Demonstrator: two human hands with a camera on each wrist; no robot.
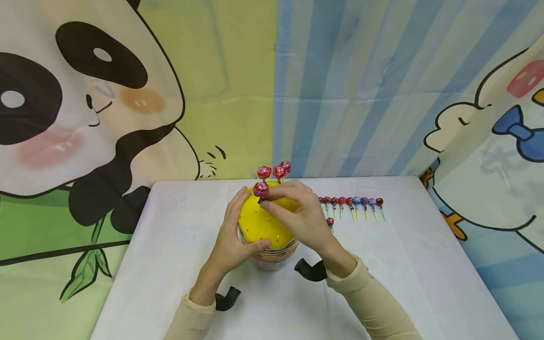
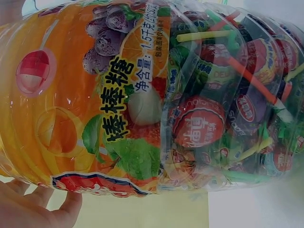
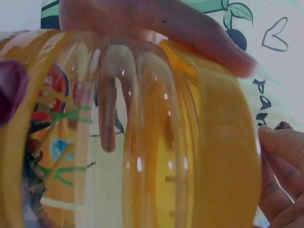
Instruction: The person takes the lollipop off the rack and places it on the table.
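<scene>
A clear plastic jar [image 2: 204, 95] with an orange fruit label stands on the table under a yellow lid [image 1: 263, 222] dotted with small holes. My left hand [image 1: 229, 241] grips the jar's left side at the top, thumb over the lid's near edge. Above the lid, my right hand [image 1: 303, 212] pinches a red-wrapped lollipop [image 1: 261, 189] between thumb and forefinger, wrapped head up; its lower stick is hidden by the fingers. Behind it, three red lollipops [image 1: 264, 172] stand upright at the lid's far side. Through the jar wall show many wrapped lollipops [image 2: 199, 121].
To the right of the jar, a row of lollipops [image 1: 357, 201] lies on the white table [image 1: 382, 278], with another lollipop [image 1: 330, 221] nearer me. A cartoon-printed cloth [image 1: 238, 94] hangs behind the table. Black wrist mounts [image 1: 311, 270] stick out beside both wrists.
</scene>
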